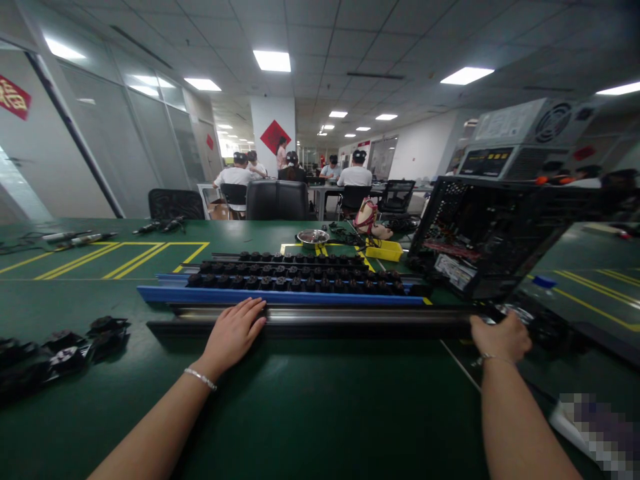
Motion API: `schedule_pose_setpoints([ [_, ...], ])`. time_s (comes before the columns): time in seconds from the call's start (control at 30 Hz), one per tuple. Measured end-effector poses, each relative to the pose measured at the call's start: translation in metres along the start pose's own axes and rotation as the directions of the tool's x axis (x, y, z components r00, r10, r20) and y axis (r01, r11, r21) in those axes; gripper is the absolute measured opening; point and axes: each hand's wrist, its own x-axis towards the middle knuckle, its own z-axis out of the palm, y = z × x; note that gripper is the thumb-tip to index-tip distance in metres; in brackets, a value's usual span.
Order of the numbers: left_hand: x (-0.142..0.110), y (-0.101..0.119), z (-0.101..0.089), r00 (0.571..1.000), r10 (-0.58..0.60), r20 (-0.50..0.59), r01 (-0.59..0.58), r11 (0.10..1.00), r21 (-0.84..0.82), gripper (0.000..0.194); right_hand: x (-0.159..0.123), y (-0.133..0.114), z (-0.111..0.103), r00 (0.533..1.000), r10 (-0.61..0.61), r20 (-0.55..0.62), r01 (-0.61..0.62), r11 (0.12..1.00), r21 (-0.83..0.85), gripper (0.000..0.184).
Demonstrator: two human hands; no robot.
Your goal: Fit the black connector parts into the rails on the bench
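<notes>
A long black metal rail (350, 323) with a shiny grooved top lies across the bench in front of me. My left hand (235, 328) rests on its left part, fingers stretched out and lying flat. At the rail's right end is my right hand (503, 337), its fingers curled beside some dark parts (543, 323); whatever they grip is hidden. Just behind the rail, a blue rail (300, 295) runs parallel to it. Rows of small black fan-like parts (295, 285) stand in line on the rails there.
An open computer case (480, 233) with a power supply (535, 123) on top stands at right. More black parts (65, 357) lie at left. Behind the rails are a metal bowl (313, 237) and a yellow tray (383, 251). People (354, 175) sit at farther tables.
</notes>
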Motion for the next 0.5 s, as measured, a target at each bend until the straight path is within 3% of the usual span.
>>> schedule_pose_setpoints([
  [0.1, 0.0000, 0.0012, -0.0014, 1.000, -0.005, 0.000, 0.005, 1.000, -0.002, 0.046, -0.0036, -0.0073, -0.0069, 0.995, 0.095, 0.044, -0.096, 0.995, 0.033, 0.070],
  [0.3, -0.0003, 0.0015, -0.0016, 1.000, -0.005, 0.020, 0.004, 1.000, 0.020, 0.047, -0.0062, -0.0103, -0.0085, 0.987, 0.130, 0.096, -0.136, 0.989, 0.060, 0.062],
  [0.5, -0.0007, -0.0011, -0.0006, 0.999, 0.008, 0.039, -0.008, 1.000, 0.007, 0.050, -0.0076, -0.0075, -0.0032, 0.997, 0.078, 0.003, -0.078, 0.995, 0.055, 0.054],
])
